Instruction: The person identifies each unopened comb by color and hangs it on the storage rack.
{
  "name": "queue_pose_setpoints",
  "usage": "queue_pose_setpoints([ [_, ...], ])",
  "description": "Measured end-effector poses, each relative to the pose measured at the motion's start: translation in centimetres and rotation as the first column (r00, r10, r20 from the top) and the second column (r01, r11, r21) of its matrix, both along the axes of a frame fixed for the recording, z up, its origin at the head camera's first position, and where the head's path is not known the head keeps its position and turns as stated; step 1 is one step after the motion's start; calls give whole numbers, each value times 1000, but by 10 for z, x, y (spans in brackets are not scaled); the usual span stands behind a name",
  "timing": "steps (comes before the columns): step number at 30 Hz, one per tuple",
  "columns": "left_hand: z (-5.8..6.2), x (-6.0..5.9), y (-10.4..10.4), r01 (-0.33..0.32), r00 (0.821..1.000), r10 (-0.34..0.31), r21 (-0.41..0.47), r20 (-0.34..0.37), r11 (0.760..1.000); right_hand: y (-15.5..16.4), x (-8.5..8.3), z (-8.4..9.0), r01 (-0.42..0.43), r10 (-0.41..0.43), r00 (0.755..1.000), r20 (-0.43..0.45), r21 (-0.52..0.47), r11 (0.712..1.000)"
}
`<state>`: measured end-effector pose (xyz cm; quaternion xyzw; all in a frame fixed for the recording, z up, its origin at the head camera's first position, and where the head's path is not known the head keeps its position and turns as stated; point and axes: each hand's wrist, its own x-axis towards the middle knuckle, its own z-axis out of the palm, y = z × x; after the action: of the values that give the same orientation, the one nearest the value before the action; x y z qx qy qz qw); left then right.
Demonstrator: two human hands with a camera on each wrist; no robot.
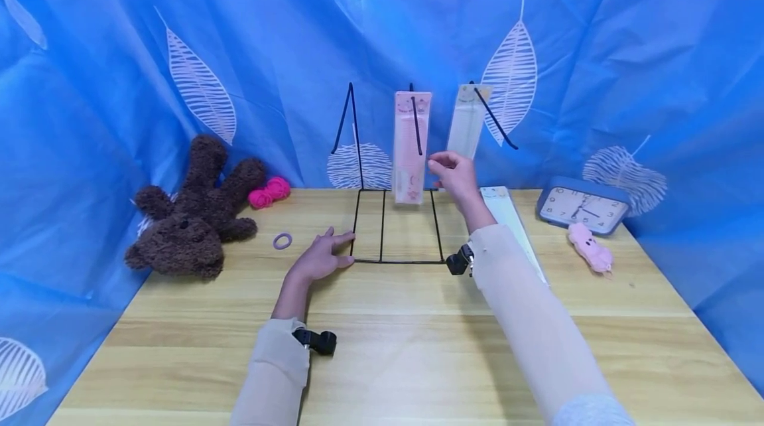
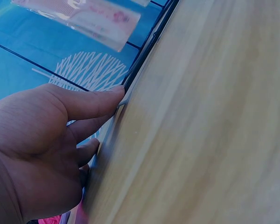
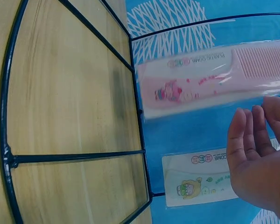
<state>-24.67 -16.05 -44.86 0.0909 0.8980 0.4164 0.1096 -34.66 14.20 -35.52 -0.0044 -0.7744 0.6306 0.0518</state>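
A black wire display rack (image 1: pixel 412 262) stands on the table with hooks along its top. On the middle hook hangs a pink plastic comb (image 1: pixel 410 174) in a clear package. A pale green packaged comb (image 1: pixel 467 124) hangs tilted on the right hook. The left hook holds nothing. My left hand (image 1: pixel 319 259) touches the rack's front left corner, its thumb and forefinger extended against the wire. Beside the pink comb's lower right edge is my right hand (image 1: pixel 456 177), fingers loosely bent, with nothing in its grasp and a small gap to the package in the right wrist view.
Another pale green package (image 1: pixel 506 210) lies on the table beside my right forearm. Farther right are a blue clock (image 1: pixel 581 204) and a small pink toy (image 1: pixel 589 248). To the left lie a brown teddy bear (image 1: pixel 185 233), a pink bow-like item (image 1: pixel 268 192) and a purple ring (image 1: pixel 282 235).
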Motion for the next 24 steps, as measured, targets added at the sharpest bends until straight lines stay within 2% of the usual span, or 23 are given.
queue_pose_setpoints([
  [8,2,0,0,2,1000,-2,5,3,1000,22,11,-9,-77,81,996,-47,66,995],
  [12,1,1,-1,6,1000,-6,-2,12,1000,43,19,-19,-74,79,996,-43,106,992],
  [20,0,1,0,8,1000,-7,-4,13,1000,89,36,-34,-36,41,997,-71,67,997],
  [24,0,0,-1,8,1000,-8,-14,9,1000,106,43,-39,-25,31,999,-44,134,991],
])
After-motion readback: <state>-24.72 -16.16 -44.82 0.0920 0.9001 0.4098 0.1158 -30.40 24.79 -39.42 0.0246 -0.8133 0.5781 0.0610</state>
